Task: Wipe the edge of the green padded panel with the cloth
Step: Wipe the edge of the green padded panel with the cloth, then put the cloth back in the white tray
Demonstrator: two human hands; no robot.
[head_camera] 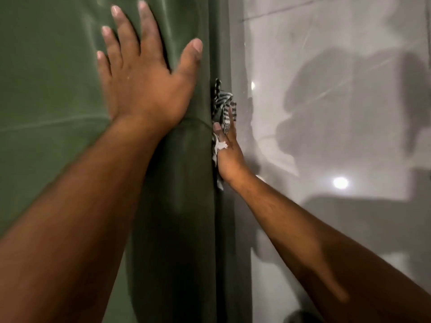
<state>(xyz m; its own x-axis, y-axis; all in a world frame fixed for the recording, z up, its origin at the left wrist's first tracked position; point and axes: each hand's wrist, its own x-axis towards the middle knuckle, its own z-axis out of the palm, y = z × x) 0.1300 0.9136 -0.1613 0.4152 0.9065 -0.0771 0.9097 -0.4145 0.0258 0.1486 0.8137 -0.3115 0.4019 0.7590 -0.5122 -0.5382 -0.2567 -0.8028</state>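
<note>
The green padded panel (46, 78) fills the left half of the view, and its rounded edge (198, 159) runs top to bottom through the middle. My left hand (144, 73) lies flat on the panel's face with fingers spread, thumb near the edge. My right hand (229, 148) presses a black-and-white striped cloth (221, 101) against the side of the panel's edge. The cloth bunches above the fingers, and a frayed white end hangs below the wrist. Most of the right palm is hidden against the edge.
A glossy grey tiled floor (338, 113) lies to the right of the panel, showing dark shadows and a bright light reflection (340, 183). A narrow dark gap runs along the panel's side.
</note>
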